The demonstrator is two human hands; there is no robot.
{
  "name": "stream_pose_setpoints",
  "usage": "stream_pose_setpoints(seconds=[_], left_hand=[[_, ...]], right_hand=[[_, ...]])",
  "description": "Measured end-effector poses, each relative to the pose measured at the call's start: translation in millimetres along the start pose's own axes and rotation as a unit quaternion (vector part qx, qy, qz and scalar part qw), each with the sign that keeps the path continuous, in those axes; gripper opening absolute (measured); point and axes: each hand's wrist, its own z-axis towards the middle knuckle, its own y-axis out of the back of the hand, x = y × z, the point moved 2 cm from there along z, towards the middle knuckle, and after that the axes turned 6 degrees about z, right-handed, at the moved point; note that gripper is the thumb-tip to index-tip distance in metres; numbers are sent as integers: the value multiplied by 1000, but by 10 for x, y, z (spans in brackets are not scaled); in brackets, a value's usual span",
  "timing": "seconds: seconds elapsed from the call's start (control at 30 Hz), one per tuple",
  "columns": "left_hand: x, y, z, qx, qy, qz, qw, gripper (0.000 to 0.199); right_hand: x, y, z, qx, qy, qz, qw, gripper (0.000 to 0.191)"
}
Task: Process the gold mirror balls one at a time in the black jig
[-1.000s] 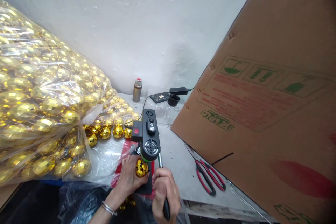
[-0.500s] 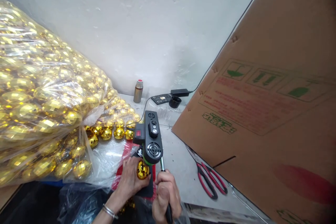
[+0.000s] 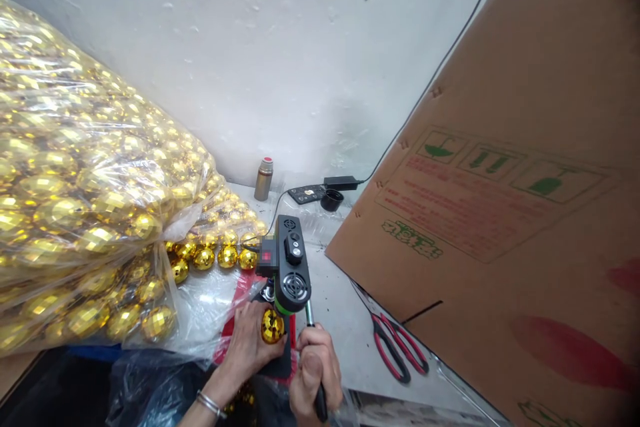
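A black press-like device [image 3: 293, 267] with round grilles stands on the table at the lower middle. Below its head, my left hand [image 3: 250, 340], with a silver bangle at the wrist, holds a shiny gold faceted ball [image 3: 273, 326] between thumb and fingers, over the device's dark base. My right hand [image 3: 316, 367] is wrapped round the black-gripped lever [image 3: 321, 403], whose metal rod rises to the device's right side. More gold balls [image 3: 203, 257] sit in a row to the left, at the mouth of a clear plastic bag [image 3: 105, 193] full of them.
A large cardboard box [image 3: 490, 167] leans over the right side. Red-handled scissors [image 3: 399, 347] lie beside it on the table [image 3: 345, 337]. Behind the device are a metallic flask [image 3: 263, 180], a power strip [image 3: 306, 194], a black adapter [image 3: 341, 183] and a black round cap [image 3: 331, 199].
The camera view has shifted slightly, so the box and scissors appear a little further left. Both hands keep their grips, with the ball under the device's head as before.
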Motion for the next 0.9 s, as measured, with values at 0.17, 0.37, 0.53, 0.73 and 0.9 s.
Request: stream_pose_setpoints(seconds=[0.17,0.37,0.53,0.73,0.9], left_hand=[[8,-15,13,-3,-2,-1,1000,31],[31,-39,19,-12,-4,-2,1000,32],[38,-57,12,-13,-8,-6,1000,31],[14,-45,18,-10,-7,-7,1000,31],[35,-73,7,-24,-13,-1,1000,30]], right_hand=[[-40,15,-47,7,-12,-8,1000,32],[-52,25,-79,4,-17,-14,1000,31],[-52,21,-66,8,-17,-10,1000,31],[-94,22,-108,40,32,-31,998,32],[-193,16,-208,48,76,-64,994,32]])
